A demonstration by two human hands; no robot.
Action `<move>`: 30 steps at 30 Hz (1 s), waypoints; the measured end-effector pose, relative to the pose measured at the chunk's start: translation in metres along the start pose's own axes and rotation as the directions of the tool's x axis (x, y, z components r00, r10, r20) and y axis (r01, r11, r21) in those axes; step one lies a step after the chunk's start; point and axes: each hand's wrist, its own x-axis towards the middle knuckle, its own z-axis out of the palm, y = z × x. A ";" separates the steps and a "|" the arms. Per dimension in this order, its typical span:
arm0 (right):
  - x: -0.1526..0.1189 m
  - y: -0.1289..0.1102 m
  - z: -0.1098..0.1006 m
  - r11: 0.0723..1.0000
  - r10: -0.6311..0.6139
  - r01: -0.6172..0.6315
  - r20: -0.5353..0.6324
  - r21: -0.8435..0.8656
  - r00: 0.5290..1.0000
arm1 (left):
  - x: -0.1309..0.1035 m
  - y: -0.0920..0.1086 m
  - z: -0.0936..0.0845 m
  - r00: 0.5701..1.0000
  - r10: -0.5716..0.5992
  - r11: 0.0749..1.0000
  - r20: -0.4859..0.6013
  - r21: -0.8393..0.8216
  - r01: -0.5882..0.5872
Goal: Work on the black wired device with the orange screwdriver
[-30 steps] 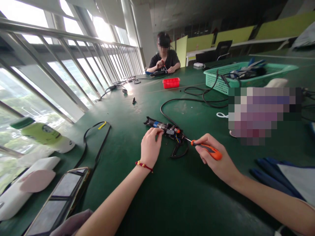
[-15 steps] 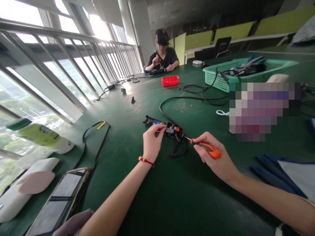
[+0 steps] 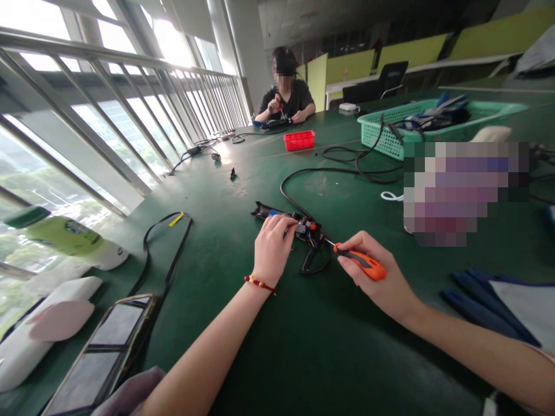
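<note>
An opened black handheld device (image 3: 262, 209) lies on the green table, with small wires, a grey block and an orange-red part showing inside. My left hand (image 3: 274, 241), wearing a red beaded bracelet, has its fingertips closed on the device's middle and covers part of it. In my right hand (image 3: 381, 277) is an orange-and-black screwdriver (image 3: 362, 263). Its thin shaft points left, and the tip is at the device's right end. I cannot make out exactly what the tip touches. A black cable (image 3: 299, 171) runs away from the device.
A green basket (image 3: 381, 138) of tangled items and a red tray (image 3: 299, 141) stand farther back. Left lie a phone (image 3: 113, 335), a strap (image 3: 180, 254) and a bottle (image 3: 71, 238); right, blue-and-white gloves (image 3: 489, 306). Across the table another person (image 3: 299, 95) handles a similar device.
My left hand has shifted slightly right and up over the device, its fingers covering more of it. The screwdriver is still at the device's right end. The view has shifted slightly.
</note>
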 end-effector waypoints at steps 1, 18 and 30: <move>0.000 0.000 0.000 1.000 -0.002 0.002 0.000 -0.001 1.000 | 0.000 0.001 0.000 1.000 0.009 1.000 0.003 0.019 -0.009; 0.000 0.001 -0.001 1.000 -0.009 0.009 0.013 -0.009 1.000 | -0.003 -0.001 -0.001 1.000 0.006 0.993 -0.022 0.121 -0.003; 0.001 0.003 -0.001 1.000 0.001 0.000 0.034 -0.024 0.999 | 0.000 0.014 -0.016 0.959 0.062 0.838 0.278 0.508 -0.202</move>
